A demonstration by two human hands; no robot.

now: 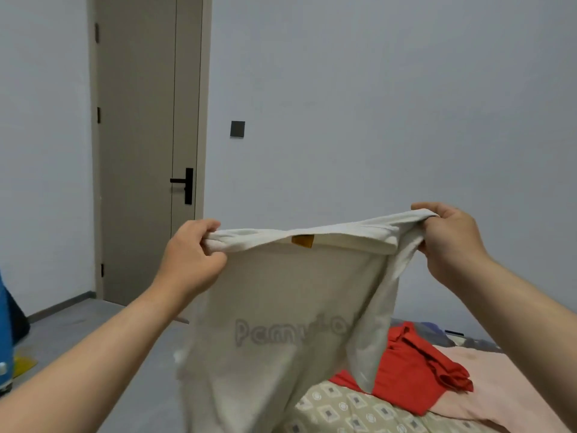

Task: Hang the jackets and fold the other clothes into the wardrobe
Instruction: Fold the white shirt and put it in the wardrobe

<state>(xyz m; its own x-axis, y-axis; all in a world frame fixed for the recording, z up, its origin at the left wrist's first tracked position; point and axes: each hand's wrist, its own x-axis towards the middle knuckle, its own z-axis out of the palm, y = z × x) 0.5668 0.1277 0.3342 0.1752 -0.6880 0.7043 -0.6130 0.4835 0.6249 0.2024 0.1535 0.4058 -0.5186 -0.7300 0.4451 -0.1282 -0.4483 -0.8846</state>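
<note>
Left grip (190, 254) and right grip (449, 235) each clench a bunched shoulder of the cream T-shirt (281, 307), pulling its top edge taut between them. Its body hangs down below and between both, with the orange neck label (303, 240) midway. Behind its lower right edge, a red garment (415, 370) lies on the bed (359, 410).

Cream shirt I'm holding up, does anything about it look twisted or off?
Slightly. The cream shirt hangs unevenly: near the right hand a flap of fabric twists and droops beside the body, while the left hand side hangs flat. The grey lettering looks faint, as if showing through. No tears visible.
</note>
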